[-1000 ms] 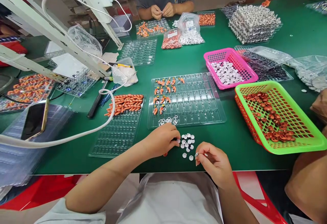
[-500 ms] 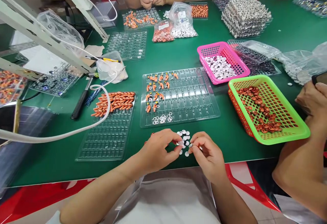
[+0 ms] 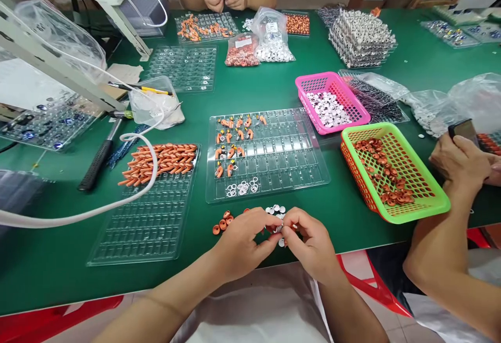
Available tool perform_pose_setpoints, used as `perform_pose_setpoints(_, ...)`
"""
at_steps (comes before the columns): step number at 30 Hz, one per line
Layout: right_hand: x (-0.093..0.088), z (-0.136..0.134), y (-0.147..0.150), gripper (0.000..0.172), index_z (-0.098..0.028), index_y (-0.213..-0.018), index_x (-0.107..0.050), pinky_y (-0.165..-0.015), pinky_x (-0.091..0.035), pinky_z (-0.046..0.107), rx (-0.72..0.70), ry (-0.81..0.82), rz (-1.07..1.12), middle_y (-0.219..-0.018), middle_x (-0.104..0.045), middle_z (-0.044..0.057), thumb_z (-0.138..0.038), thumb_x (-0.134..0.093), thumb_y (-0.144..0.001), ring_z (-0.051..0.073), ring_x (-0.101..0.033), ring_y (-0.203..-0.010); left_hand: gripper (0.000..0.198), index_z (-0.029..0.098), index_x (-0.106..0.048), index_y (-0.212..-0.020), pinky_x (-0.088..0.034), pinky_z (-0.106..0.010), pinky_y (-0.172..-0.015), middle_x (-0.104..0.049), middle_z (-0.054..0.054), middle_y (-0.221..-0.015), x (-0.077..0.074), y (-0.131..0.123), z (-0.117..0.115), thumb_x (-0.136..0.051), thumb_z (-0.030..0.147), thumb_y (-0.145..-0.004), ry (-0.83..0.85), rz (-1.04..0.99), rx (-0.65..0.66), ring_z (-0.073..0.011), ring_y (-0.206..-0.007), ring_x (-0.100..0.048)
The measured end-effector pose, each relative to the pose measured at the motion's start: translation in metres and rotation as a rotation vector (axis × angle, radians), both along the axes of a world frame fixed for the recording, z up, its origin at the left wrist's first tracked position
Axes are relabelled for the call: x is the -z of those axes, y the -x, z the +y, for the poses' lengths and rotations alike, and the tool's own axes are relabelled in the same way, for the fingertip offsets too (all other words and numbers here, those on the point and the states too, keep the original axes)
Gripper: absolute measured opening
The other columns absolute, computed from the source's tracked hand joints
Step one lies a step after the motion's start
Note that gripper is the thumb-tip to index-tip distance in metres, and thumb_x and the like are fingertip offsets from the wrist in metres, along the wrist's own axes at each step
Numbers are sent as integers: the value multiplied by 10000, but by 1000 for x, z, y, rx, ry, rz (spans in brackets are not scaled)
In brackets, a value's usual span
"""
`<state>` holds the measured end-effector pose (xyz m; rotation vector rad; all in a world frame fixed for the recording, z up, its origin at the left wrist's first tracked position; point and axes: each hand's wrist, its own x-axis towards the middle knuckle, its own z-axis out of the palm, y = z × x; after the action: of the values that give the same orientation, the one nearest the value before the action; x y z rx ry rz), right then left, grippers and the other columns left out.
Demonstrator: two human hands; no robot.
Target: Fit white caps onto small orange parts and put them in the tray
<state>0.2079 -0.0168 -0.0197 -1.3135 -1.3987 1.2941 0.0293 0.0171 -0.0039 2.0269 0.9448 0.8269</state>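
Observation:
My left hand (image 3: 246, 241) and my right hand (image 3: 309, 244) meet low over the table, fingertips nearly touching. A small white disc is pinched in the left fingers, largely covered by them. Between the right thumb and index finger is a small silvery part (image 3: 280, 228), mostly hidden, pressed close to the disc. Several loose white discs (image 3: 276, 209) lie on the green table just behind and beneath the fingers. Beside my left hand are several orange-brown cupped discs (image 3: 223, 223). Behind the hands lies a clear compartment tray (image 3: 289, 160) holding small orange figure parts (image 3: 230, 152) and white rings (image 3: 243, 187).
On the left, another clear tray (image 3: 136, 233) carries orange pointed pieces (image 3: 160, 161), crossed by a white cable (image 3: 151, 176); a hammer (image 3: 97, 163) lies beyond. Pink (image 3: 303, 84) and green (image 3: 438, 207) baskets stand right. A co-worker's hands (image 3: 457, 163) hold a dark object; another person works opposite.
My hands have come together, bringing the disc and silvery part close. The view has shifted, revealing the orange-brown discs beside my left hand.

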Motion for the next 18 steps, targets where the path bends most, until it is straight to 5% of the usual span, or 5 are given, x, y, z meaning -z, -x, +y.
perform_pose_setpoints(10,2,4,2,147,-203,-742,-535,-615,-387,259,-15,-32,-22,-735,-537,-10,-171,-527,-885,134,-498,-662,152,199,-687,-978,-459,-220,-657,-739,16,-789,6,4,2,-632,97,-880,134,-27,1,-120,-691,-624)
perform_pose_setpoints(18,-2,5,-1,141,-200,-731,-520,-596,-374,249,-43,-25,-47,-738,-544,-7,-149,-521,-863,129,-490,-657,152,188,-695,-962,-467,-205,-645,-748,10,-788,7,3,0,-661,84,-858,82,-56,6,-116,-689,-626)
